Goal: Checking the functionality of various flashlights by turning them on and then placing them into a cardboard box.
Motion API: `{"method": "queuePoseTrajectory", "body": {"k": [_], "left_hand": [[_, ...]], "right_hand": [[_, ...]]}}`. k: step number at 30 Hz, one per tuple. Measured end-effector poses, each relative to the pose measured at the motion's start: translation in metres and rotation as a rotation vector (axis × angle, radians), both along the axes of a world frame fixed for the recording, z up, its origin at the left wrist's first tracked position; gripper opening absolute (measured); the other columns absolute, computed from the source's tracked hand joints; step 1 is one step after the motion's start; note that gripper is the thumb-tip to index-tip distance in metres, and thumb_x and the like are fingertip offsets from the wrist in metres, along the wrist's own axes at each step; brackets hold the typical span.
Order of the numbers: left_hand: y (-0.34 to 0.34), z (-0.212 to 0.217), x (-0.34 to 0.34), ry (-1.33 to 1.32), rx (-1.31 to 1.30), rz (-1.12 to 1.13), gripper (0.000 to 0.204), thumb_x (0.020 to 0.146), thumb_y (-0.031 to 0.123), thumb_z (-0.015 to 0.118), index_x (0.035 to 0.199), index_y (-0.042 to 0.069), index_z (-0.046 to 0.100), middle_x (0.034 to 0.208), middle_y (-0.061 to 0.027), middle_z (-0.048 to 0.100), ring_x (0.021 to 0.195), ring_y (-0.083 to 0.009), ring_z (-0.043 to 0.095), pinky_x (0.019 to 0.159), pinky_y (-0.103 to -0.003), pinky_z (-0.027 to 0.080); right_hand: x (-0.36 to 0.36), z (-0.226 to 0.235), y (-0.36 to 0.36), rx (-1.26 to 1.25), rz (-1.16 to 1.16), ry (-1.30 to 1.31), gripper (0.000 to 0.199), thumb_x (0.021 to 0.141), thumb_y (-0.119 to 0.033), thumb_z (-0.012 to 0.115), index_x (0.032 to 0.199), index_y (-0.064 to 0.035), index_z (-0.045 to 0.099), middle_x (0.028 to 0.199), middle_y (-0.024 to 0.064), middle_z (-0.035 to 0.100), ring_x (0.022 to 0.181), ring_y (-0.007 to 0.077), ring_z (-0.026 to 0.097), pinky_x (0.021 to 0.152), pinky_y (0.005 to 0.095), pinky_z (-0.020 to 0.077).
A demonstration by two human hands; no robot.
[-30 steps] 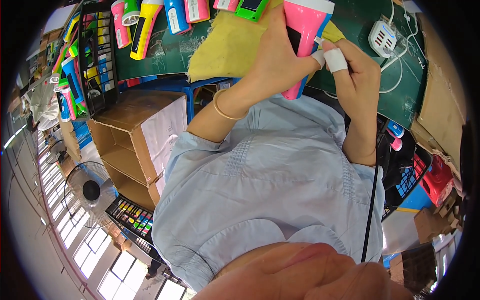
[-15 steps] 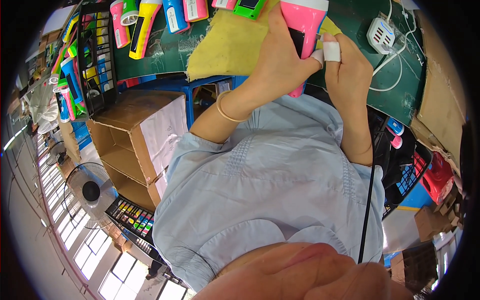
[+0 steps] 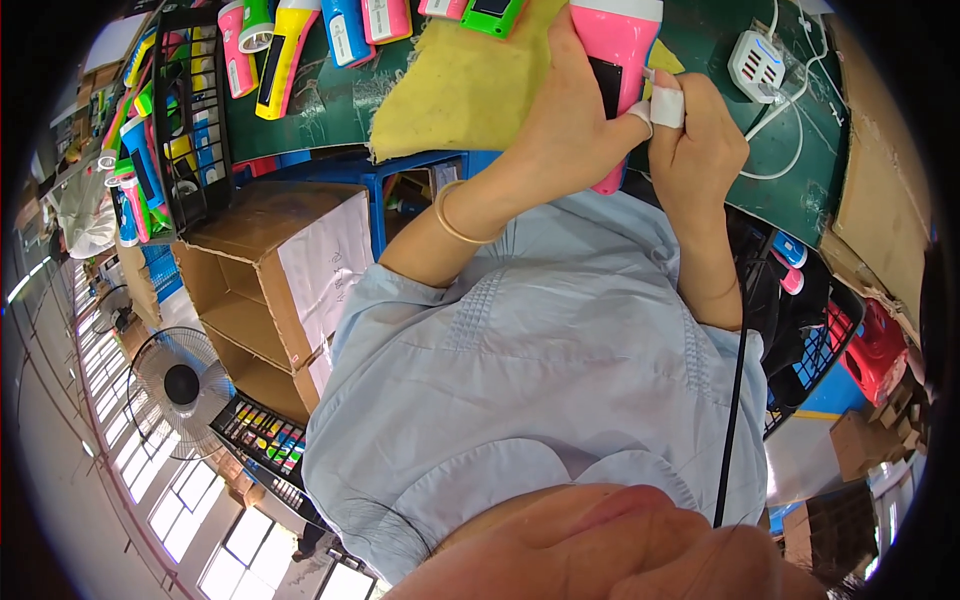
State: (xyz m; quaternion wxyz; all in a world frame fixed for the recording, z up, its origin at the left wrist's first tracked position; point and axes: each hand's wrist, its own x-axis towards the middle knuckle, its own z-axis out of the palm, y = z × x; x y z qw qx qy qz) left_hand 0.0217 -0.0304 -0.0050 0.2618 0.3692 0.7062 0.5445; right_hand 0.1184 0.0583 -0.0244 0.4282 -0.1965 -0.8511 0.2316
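Pink flashlight (image 3: 615,70), one of its kind in hand, sits at the top centre of the view above the green work mat (image 3: 330,110), its long axis running nearly straight up and down the picture, the wide head end toward the top edge and the narrow tail toward the person's chest; a dark panel on its side faces the left hand. Going from the left: a black wire rack (image 3: 195,120) stands at the mat's edge with several coloured flashlights stacked behind it, too crowded to count. Below it are one open cardboard box (image 3: 270,290), one floor fan (image 3: 180,385) and one black tray of small coloured parts (image 3: 265,440). Along the top lie five loose flashlights: pink and green (image 3: 235,45), yellow (image 3: 283,55), blue (image 3: 343,30), pink (image 3: 385,15) and green (image 3: 495,15). One yellow cloth (image 3: 470,90) is spread on the mat. The left hand (image 3: 570,130), a gold bangle (image 3: 455,215) on its wrist, is wrapped firmly around the flashlight's body. The right hand (image 3: 700,150), two fingertips bound in white tape (image 3: 665,105), is curled against the flashlight's right side, touching it. Farther right lies one white power strip (image 3: 758,65) with its white cord.
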Motion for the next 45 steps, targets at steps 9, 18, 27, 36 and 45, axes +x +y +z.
{"method": "queuePoseTrajectory", "body": {"k": [9, 18, 27, 36, 45], "left_hand": [[0.002, -0.003, -0.005, 0.223, -0.021, 0.004, 0.069, 0.074, 0.010, 0.063, 0.126, -0.006, 0.021, 0.110, -0.0204, 0.041, 0.101, -0.0296, 0.045, 0.089, -0.041, 0.037], [0.004, -0.005, -0.018, -0.543, 0.295, 0.035, 0.033, 0.088, 0.025, 0.056, 0.113, 0.005, 0.047, 0.094, -0.0018, 0.054, 0.081, -0.0086, 0.051, 0.071, -0.022, 0.043], [0.021, 0.006, -0.023, -0.722, 0.419, 0.210, 0.057, 0.096, 0.046, 0.023, 0.096, 0.001, 0.058, 0.082, -0.0060, 0.062, 0.071, -0.0121, 0.056, 0.065, -0.024, 0.046], [0.025, -0.001, -0.023, -0.458, 0.385, 0.099, 0.049, 0.092, 0.032, 0.022, 0.083, 0.001, 0.059, 0.073, -0.0090, 0.060, 0.074, -0.0168, 0.057, 0.070, -0.031, 0.046], [0.047, 0.000, -0.289, 0.694, 0.190, 0.538, 0.035, 0.073, 0.019, 0.062, 0.097, -0.005, 0.054, 0.086, -0.0178, 0.062, 0.074, -0.0277, 0.060, 0.066, -0.038, 0.048]], "right_hand": [[0.007, 0.024, 0.007, -0.186, 0.164, -0.214, 0.019, 0.086, -0.017, 0.057, 0.076, -0.0005, 0.055, 0.061, 0.0115, 0.054, 0.051, 0.0254, 0.053, 0.047, 0.0322, 0.0405], [0.014, 0.010, 0.006, -0.787, 0.449, -0.146, 0.034, 0.087, -0.017, 0.055, 0.117, 0.0008, 0.053, 0.082, 0.0047, 0.057, 0.074, 0.0088, 0.049, 0.071, 0.0219, 0.0419], [0.000, -0.004, 0.005, -1.306, 0.599, -0.093, 0.046, 0.084, -0.026, 0.063, 0.117, 0.0046, 0.053, 0.099, 0.0041, 0.059, 0.091, 0.0101, 0.051, 0.085, 0.0245, 0.0398], [0.021, -0.019, -0.004, -1.395, 0.589, -0.133, 0.052, 0.086, -0.040, 0.057, 0.112, 0.0047, 0.052, 0.099, 0.0069, 0.058, 0.088, 0.0118, 0.053, 0.080, 0.0259, 0.0428], [0.053, 0.034, 0.147, -0.979, 0.041, 0.809, 0.049, 0.090, -0.019, 0.045, 0.127, 0.0111, 0.032, 0.131, 0.0275, 0.037, 0.125, 0.0327, 0.035, 0.108, 0.0443, 0.0245]]}}
